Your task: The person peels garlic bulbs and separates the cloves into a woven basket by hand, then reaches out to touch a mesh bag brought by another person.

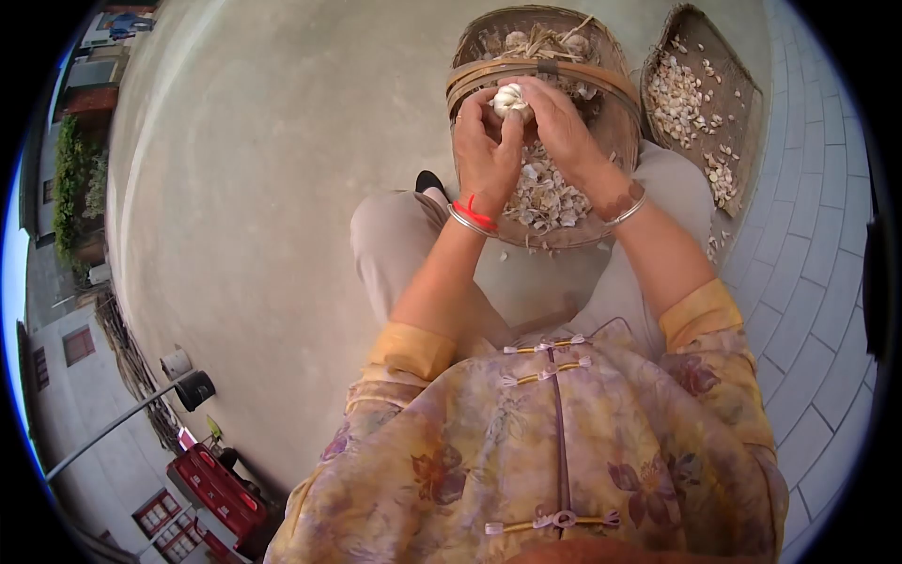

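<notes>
A white garlic bulb (510,100) is held between my two hands, above a woven basket (468,49). My left hand (488,150) wraps its fingers and thumb round the bulb from the left. From the other side, the fingers of my right hand (562,127) close on the same bulb. Beneath my wrists, loose papery garlic skins (547,195) fill the near part of the basket. Whole garlic bulbs with dry stalks (554,42) lie in its far part, behind the bamboo handle (601,77).
To the right, a woven scoop-shaped tray (744,122) holds many loose garlic cloves (676,99). Grey paving (808,244) runs along the right, bare concrete (254,216) on the left. My knees flank the basket. A red vehicle (218,498) stands far off at lower left.
</notes>
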`<state>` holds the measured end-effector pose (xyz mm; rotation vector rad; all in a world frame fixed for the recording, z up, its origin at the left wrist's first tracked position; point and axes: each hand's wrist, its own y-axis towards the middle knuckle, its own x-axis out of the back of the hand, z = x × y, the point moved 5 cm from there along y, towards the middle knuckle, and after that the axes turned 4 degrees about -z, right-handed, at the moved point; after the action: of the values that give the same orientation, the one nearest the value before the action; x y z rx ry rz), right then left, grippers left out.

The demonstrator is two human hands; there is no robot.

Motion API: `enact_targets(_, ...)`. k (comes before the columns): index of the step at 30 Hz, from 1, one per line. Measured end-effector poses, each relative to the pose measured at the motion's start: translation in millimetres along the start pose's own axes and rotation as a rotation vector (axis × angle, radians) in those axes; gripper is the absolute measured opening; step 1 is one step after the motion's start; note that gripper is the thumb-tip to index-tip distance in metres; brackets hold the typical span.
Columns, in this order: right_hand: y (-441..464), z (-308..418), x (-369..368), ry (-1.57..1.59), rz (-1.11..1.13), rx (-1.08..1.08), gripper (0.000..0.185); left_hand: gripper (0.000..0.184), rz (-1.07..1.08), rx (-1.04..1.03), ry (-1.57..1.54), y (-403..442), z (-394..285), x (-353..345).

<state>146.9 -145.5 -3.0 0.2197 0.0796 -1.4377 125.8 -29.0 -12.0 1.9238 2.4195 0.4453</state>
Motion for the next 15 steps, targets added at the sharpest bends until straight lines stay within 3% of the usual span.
enact_targets(3,-2,-7,0,0.084,0.043,-0.196,0.036,0.032,-0.021,0.045,-0.058,-1,-8,4)
enact_targets(10,-4,-9,-1,0.168,-0.006,-0.211,0.032,0.036,-0.058,-0.088,0.067,1,-14,7)
enact_targets(12,-3,-3,-3,0.047,0.031,-0.040,0.030,0.036,-0.057,-0.118,0.076,1,-17,9)
enact_targets(15,-7,-5,-4,0.165,0.001,-0.219,0.028,0.031,-0.045,-0.198,0.175,1,-23,11)
